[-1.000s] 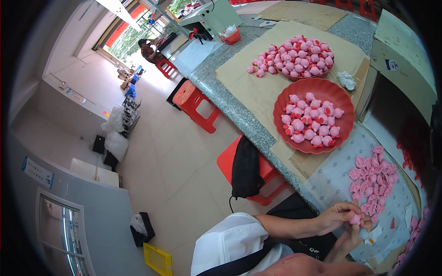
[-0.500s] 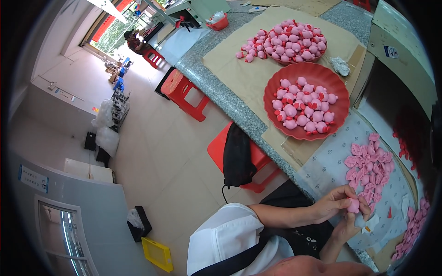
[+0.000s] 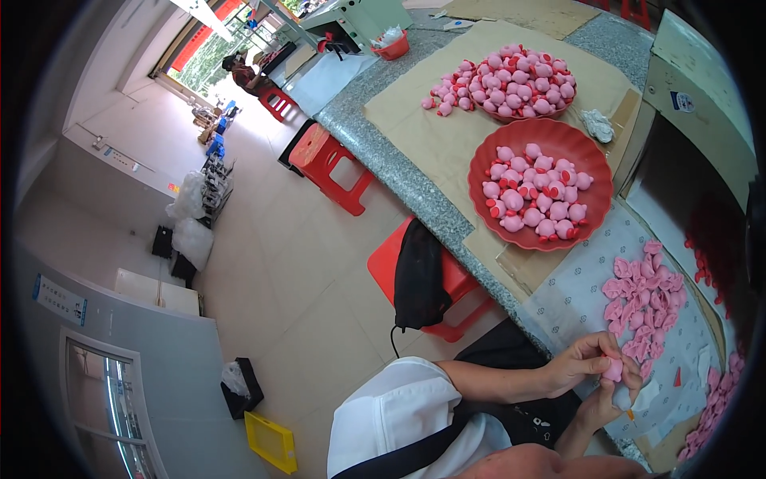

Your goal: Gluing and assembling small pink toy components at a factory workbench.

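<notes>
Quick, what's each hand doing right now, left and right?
Left hand: closed, pinching a small pink toy piece.
Right hand: closed around a small whitish piece, right under the pink one.

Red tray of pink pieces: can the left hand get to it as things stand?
Probably yes, but not freely: the left hand and right hand both grip a pink piece. The path over the cloth to the red tray looks unobstructed.
</notes>
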A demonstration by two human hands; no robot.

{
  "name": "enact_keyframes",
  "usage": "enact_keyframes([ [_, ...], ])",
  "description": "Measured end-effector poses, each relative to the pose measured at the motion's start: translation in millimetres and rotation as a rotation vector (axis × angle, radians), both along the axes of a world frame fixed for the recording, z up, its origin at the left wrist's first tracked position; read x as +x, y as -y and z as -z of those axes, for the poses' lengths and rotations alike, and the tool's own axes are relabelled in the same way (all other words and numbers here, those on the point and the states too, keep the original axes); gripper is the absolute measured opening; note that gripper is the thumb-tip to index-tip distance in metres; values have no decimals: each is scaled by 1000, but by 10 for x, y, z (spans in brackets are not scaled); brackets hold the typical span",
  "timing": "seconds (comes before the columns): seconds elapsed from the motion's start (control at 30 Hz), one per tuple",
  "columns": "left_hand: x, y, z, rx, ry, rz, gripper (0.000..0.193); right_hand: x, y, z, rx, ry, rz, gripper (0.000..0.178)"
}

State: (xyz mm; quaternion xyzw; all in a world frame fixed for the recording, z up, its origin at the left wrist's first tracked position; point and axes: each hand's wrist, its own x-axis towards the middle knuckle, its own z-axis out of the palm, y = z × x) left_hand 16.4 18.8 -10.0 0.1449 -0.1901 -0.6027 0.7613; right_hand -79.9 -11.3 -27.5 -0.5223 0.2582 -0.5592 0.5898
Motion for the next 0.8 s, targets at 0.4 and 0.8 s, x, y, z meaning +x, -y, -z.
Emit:
enact_keyframes([
  [0.4,78,34,-17,-8,310,-1,13,-166,30,-174,-238,-305,57,29],
  [0.8,108,70,148,132,198,17,12,-46,207,-231,-267,-354,41,29],
])
